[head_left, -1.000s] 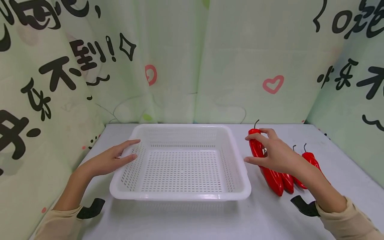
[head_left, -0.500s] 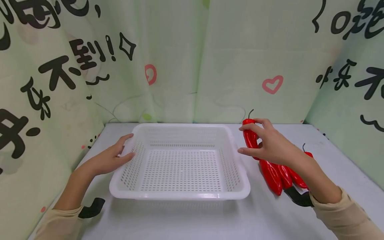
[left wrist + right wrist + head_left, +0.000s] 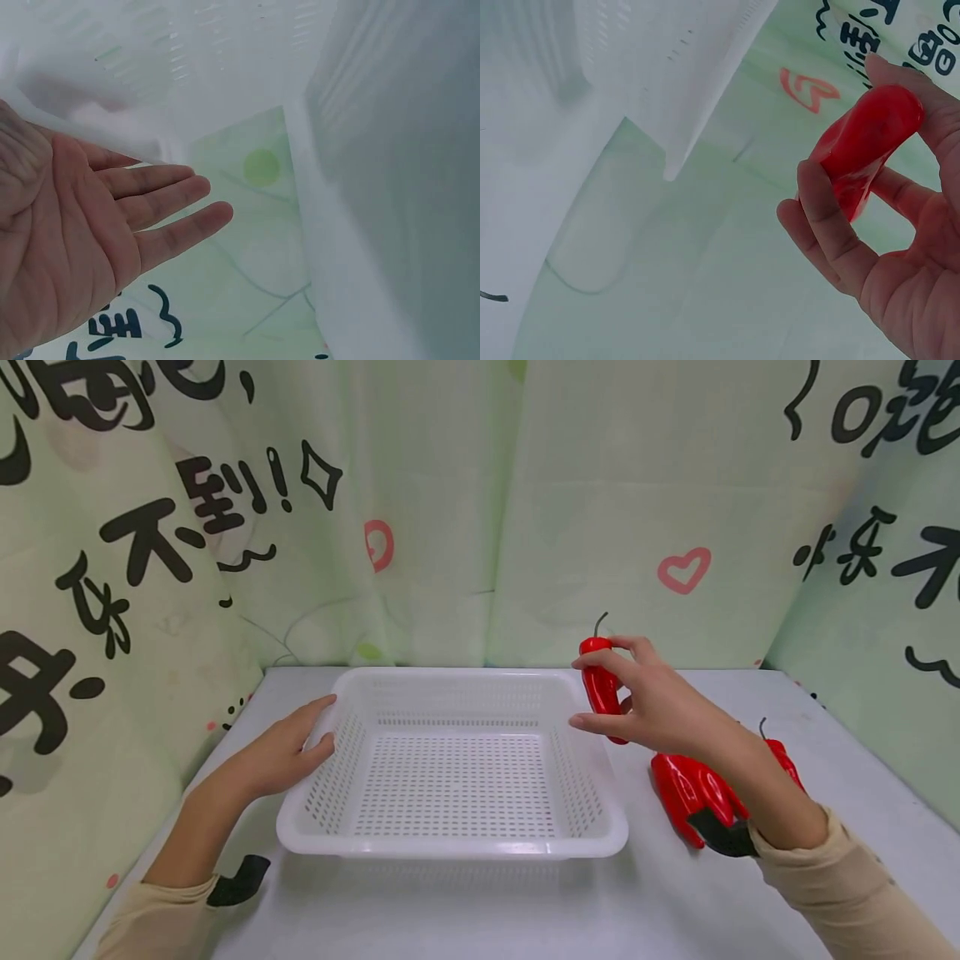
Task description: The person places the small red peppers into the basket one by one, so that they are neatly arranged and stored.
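A white plastic basket (image 3: 450, 847) with a perforated floor and walls rests on the table. My left hand (image 3: 279, 756) is at its left rim, fingers extended and thumb over the edge; in the left wrist view the straight fingers (image 3: 176, 232) show below the rim. My right hand (image 3: 656, 697) grips a red chili pepper (image 3: 600, 681) in the air by the basket's right rear corner, stem pointing up. The right wrist view shows the fingers wrapped about this pepper (image 3: 866, 139), its blunt end toward the camera.
Several more red chili peppers (image 3: 678, 793) lie on the table (image 3: 450, 914) right of the basket, partly hidden by the right forearm. A pale green curtain (image 3: 570, 510) with black writing encloses the back and both sides.
My right hand has lifted the chili pepper off the pile and carried it up and left to the basket's edge. My left hand has slid slightly along the left rim.
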`<state>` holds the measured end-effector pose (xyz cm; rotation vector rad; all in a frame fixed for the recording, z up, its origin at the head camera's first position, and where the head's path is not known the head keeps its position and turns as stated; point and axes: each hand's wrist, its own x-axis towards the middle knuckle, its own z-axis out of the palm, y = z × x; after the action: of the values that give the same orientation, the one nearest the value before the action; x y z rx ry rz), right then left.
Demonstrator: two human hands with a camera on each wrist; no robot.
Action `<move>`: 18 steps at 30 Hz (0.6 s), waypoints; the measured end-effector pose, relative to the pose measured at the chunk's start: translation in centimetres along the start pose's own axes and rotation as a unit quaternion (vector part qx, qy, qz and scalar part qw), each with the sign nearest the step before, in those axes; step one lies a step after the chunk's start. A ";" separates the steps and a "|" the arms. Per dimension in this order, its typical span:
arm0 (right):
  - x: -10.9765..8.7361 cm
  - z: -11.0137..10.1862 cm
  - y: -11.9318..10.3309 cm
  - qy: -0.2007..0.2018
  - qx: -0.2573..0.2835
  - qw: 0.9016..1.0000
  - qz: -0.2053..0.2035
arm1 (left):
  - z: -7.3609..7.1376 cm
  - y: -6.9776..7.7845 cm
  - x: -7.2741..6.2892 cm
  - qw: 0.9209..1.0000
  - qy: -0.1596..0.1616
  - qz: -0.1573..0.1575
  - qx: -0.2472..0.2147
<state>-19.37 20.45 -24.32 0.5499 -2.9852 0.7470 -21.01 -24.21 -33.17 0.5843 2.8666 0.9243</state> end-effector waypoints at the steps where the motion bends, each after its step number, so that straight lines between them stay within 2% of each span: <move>1: 0.1 0.0 -0.1 0.001 0.001 1.000 -0.001 | 0.0 0.0 0.0 1.000 -0.001 -0.001 0.000; 12: 1.0 -0.3 -2.0 0.013 0.003 0.999 -0.038 | -0.1 0.0 -0.4 1.000 0.006 -0.005 0.024; 18: 1.7 0.0 -3.0 0.013 0.009 0.998 -0.055 | 0.0 0.1 -0.3 1.000 0.006 0.000 0.016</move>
<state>-19.98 17.44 -22.78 0.6915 -2.8988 0.7681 -20.67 -24.22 -33.13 0.5826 2.8972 0.8850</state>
